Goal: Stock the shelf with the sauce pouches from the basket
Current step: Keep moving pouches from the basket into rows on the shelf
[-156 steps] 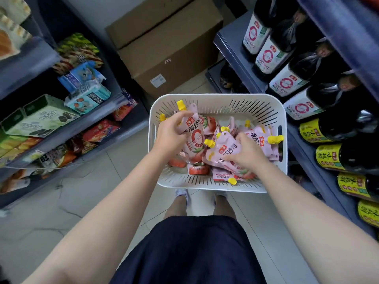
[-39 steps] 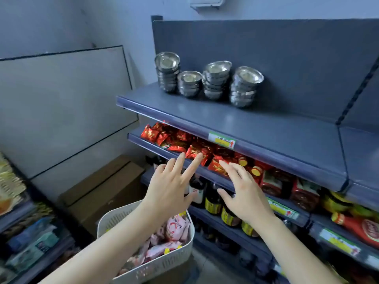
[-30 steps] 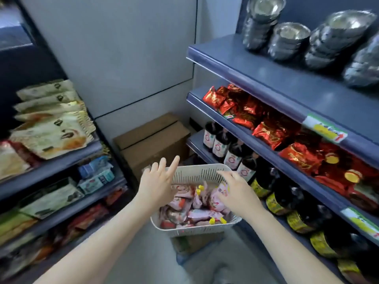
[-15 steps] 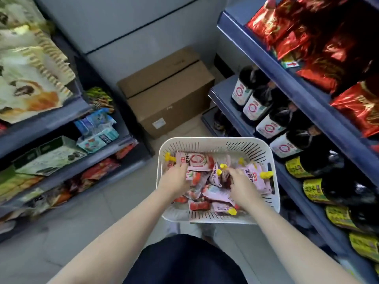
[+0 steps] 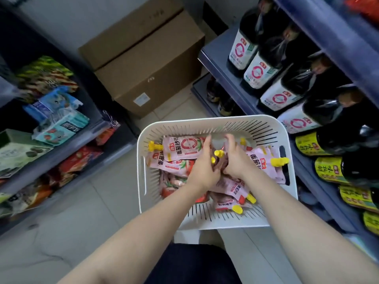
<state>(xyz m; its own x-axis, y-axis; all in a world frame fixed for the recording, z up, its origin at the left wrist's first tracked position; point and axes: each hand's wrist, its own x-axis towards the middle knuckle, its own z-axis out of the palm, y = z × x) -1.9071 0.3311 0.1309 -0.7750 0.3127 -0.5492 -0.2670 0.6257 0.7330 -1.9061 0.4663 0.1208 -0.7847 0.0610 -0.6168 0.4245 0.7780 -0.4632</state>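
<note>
- Pale floor tiles (image 5: 61, 222) run down a narrow aisle between two racks. In the middle a white basket (image 5: 142, 171) holds the sauce pouches (image 5: 184, 147), a loose pink heap with yellow caps (image 5: 218, 153).
- Both the left hand (image 5: 205, 169) and the right hand (image 5: 235, 162) are down inside the basket, toward its far edge. Their fingers curl round one bunch of pouches squeezed between the palms; blur hides how many.
- That bunch is slick film held mostly by side pressure. On the lift, a pouch from the middle could slide out and fall back into the heap or over the rim.
- Caps stick out at odd angles. One could snag a neighbouring pouch or a slot in the basket wall and drag the heap along.
- What the basket stands on cannot be told, so a sharp upward pull near the far edge might rock it toward the floor.
- Dark bottles (image 5: 260, 72) stand packed along the front edge of the right-hand rack (image 5: 219, 64), just beside the basket. A swung elbow or an overfull bunch could knock one.
- Which level takes the pouches does not show here.
- A cardboard box (image 5: 147, 64) and the snack packets (image 5: 59, 128) on the left rack sit well apart and look safe.
</note>
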